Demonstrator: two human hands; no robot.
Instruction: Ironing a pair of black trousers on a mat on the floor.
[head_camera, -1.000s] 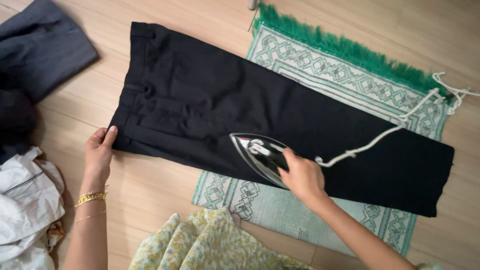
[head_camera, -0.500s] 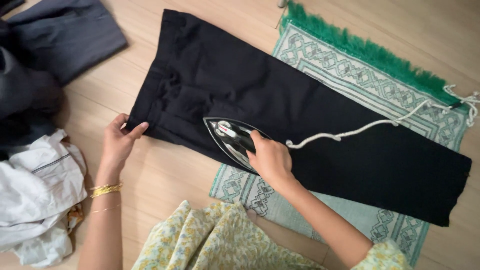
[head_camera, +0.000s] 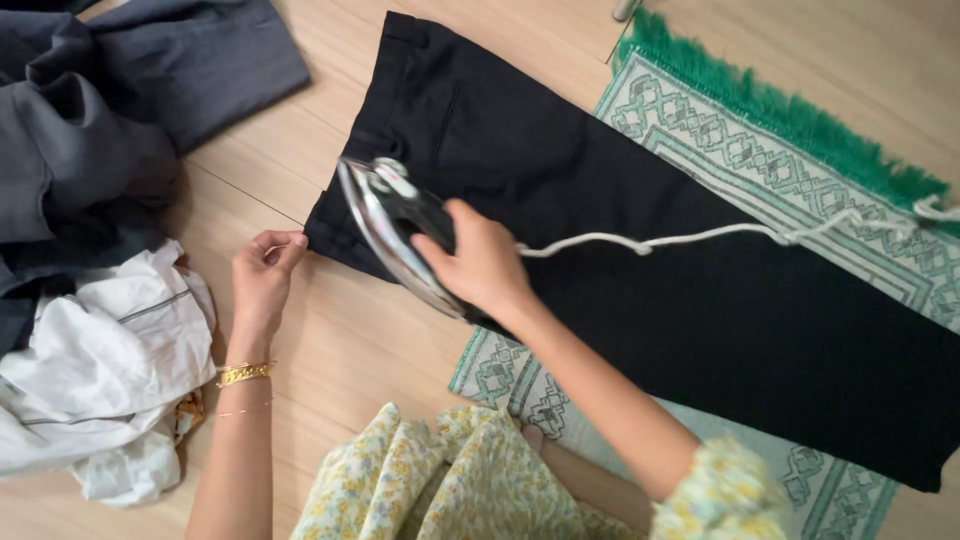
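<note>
head view — black trousers (head_camera: 640, 260) across green-fringed mat (head_camera: 760, 140), wooden floor (head_camera: 340, 330)

Pale wooden floor (head_camera: 330, 350) fills the view under soft, even light. A patterned rug (head_camera: 800, 150) with a green fringe lies at right. Grey clothes (head_camera: 110, 110) and white clothes (head_camera: 100, 370) are heaped at left.

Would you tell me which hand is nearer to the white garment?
Left. The left hand is just right of the white garment; the right hand grips the iron farther away.
</note>
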